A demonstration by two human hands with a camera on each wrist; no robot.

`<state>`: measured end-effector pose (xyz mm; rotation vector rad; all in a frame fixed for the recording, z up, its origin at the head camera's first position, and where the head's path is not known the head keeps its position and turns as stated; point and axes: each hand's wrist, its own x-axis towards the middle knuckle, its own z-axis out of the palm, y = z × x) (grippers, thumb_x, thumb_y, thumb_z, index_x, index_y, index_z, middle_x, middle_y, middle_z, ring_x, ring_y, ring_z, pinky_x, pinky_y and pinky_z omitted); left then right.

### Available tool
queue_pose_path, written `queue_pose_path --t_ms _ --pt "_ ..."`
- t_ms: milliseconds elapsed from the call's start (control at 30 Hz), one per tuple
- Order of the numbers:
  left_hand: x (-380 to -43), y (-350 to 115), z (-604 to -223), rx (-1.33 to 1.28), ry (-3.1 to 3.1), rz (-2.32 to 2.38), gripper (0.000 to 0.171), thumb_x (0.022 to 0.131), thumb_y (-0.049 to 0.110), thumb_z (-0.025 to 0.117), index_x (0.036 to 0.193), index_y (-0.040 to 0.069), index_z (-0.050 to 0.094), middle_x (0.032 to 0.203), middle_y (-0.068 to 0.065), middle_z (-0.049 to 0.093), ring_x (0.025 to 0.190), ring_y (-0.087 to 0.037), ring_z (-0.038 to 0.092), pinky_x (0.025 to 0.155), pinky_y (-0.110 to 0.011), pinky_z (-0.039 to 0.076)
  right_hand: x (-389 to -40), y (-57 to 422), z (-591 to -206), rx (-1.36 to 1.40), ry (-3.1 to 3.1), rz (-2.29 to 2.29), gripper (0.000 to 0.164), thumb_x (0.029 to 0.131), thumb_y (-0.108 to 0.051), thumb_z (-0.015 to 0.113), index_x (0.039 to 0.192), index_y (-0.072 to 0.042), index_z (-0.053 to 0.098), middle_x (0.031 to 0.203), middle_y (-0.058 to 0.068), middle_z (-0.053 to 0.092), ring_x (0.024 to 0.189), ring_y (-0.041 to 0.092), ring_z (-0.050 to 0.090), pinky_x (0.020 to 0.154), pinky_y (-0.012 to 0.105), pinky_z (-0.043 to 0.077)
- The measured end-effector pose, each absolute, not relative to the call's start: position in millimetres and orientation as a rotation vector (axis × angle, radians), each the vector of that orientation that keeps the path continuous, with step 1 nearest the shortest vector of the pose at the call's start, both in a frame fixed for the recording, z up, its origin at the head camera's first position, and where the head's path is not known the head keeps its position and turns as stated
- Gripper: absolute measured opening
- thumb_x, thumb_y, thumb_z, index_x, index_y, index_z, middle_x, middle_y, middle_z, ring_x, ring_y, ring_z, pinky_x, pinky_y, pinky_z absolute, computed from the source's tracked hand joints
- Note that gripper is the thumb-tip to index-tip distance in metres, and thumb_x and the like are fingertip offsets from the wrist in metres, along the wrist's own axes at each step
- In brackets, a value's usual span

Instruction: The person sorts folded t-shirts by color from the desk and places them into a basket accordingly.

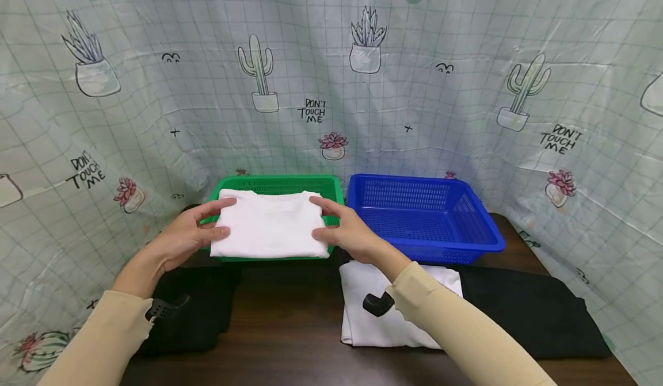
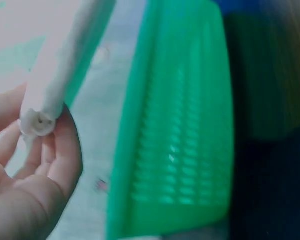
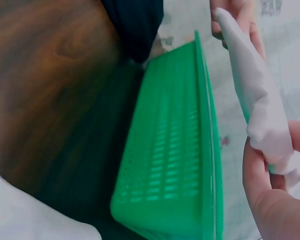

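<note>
A folded white T-shirt (image 1: 271, 228), its neckline curving along the far edge, is held up at both ends in the head view. My left hand (image 1: 186, 233) pinches its left end between thumb and fingers, and my right hand (image 1: 349, 230) grips the right end the same way. Below it stands a green basket (image 1: 331, 187), mostly covered by the shirt in that view. Both wrist views show the shirt (image 3: 255, 95) held apart from the basket's (image 2: 175, 125) rim, above it. What lies inside the basket is hidden.
Right of the green basket stands a blue basket (image 1: 414, 222). In front of it lie a folded white cloth (image 1: 362, 317), partly under my right forearm, and folded black cloth (image 1: 538, 311). More black cloth (image 1: 197, 311) lies at left on the dark wooden table (image 1: 285, 323). A printed curtain (image 1: 290, 75) hangs behind.
</note>
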<state>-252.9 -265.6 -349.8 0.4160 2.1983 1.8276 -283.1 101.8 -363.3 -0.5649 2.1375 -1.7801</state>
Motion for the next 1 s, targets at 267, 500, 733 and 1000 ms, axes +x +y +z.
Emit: queue_pose_path --t_ms 267,500,733,1000 --pt "-289 -280 -370 0.33 2.156 1.902 0.076 0.107 0.009 0.064 0.171 0.015 0.024 0.173 -0.018 0.01 0.114 -0.011 0.06 0.09 -0.025 0.057 -317 73 -372 -0.519 2.153 -1.803 0.074 0.099 0.0 0.069 0.164 -0.026 0.043 0.151 0.017 0.047 0.103 0.026 0.068 0.091 0.04 0.062" --pt "-306 -278 -369 0.263 2.219 1.838 0.076 0.108 0.013 0.065 0.171 0.017 0.023 0.177 -0.017 0.0 0.155 -0.035 0.022 0.105 -0.033 0.047 -336 62 -382 -0.438 2.151 -1.839 0.076 0.097 0.002 0.067 0.164 -0.026 0.045 0.155 0.016 0.046 0.112 0.026 0.062 0.087 0.037 0.059" --pt "-328 -269 -375 0.2 2.228 1.796 0.074 0.11 0.009 0.058 0.172 0.022 0.019 0.177 -0.018 -0.004 0.155 -0.039 0.026 0.103 -0.039 0.045 -351 60 -388 -0.389 2.166 -1.835 0.077 0.099 0.007 0.063 0.166 -0.026 0.04 0.156 0.019 0.043 0.113 0.026 0.06 0.082 0.033 0.057" --pt "-348 -260 -387 0.216 2.229 1.799 0.074 0.11 0.005 0.056 0.173 0.021 0.018 0.177 -0.019 -0.006 0.161 -0.043 0.013 0.121 -0.062 0.03 -361 56 -395 -0.325 2.235 -1.804 0.077 0.099 0.008 0.062 0.165 -0.026 0.041 0.16 0.019 0.039 0.112 0.026 0.056 0.08 0.033 0.049"
